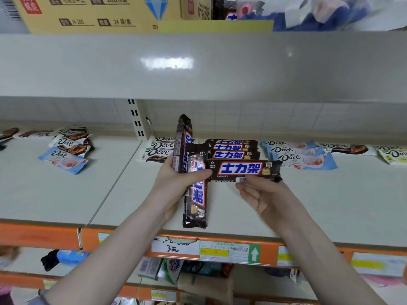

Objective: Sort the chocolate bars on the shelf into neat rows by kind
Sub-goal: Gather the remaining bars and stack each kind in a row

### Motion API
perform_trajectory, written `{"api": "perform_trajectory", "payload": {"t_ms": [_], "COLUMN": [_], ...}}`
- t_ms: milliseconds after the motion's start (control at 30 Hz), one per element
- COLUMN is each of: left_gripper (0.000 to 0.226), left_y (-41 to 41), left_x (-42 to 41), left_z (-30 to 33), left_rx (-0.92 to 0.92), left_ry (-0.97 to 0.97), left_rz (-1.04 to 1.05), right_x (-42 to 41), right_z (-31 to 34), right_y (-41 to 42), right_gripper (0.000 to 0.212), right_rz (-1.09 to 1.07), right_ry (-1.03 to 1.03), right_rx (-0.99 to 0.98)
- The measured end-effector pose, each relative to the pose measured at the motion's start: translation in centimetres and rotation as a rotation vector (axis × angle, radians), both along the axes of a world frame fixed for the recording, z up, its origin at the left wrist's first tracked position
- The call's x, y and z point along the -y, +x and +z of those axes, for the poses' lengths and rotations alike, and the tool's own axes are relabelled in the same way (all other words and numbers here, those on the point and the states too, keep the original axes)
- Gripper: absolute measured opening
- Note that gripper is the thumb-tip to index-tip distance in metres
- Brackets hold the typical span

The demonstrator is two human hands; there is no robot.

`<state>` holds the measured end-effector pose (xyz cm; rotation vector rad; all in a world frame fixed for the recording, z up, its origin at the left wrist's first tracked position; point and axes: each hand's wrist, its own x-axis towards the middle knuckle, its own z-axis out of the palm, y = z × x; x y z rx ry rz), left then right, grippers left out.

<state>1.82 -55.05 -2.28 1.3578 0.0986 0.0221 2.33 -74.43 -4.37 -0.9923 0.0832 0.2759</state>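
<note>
A row of Snickers bars (pixel 234 148) is formed mid-shelf (pixel 66 194); spare bars (pixel 189 164) are clamped in the left hand (pixel 178 179), one pinched by the right hand (pixel 262 194). Dove bars (pixel 68 150) remain scattered.

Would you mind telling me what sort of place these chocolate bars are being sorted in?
Most likely a small shop or supermarket aisle. The metal shelf carries price labels on its orange front rail, wrapped Snickers bars and Dove bars lie out, and a stock carton sits above.

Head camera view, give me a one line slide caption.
Left hand grips two Snickers bars; right hand sets another on the row.
</note>
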Motion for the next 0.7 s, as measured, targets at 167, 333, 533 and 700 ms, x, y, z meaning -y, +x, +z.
{"api": "perform_trajectory", "payload": {"t_ms": [167, 333, 533, 700], "left_gripper": [0.041, 0.037, 0.037, 0.025], "left_y": [0.0, -0.1, 0.1, 0.3], "left_x": [0.3, 1.0, 1.2, 0.8], "left_z": [-0.1, -0.9, -1.3, -1.0], "left_rx": [0.003, -0.056, -0.113, -0.173], "left_ry": [-0.039, -0.077, -0.117, -0.119], "left_rz": [-0.038, -0.083, -0.075, -0.056], "right_x": [1.4, 1.6, 1.7, 2.3], "right_z": [0.4, 0.2, 0.0, 0.5], "right_y": [0.1, 0.0, 0.1, 0.2], "right_gripper": [0.026, 0.033, 0.018, 0.04], "right_rz": [-0.209, -0.203, -0.159, -0.245], "right_ry": [0.085, 0.055, 0.078, -0.052], "right_rx": [0.061, 0.073, 0.093, 0.223]}}
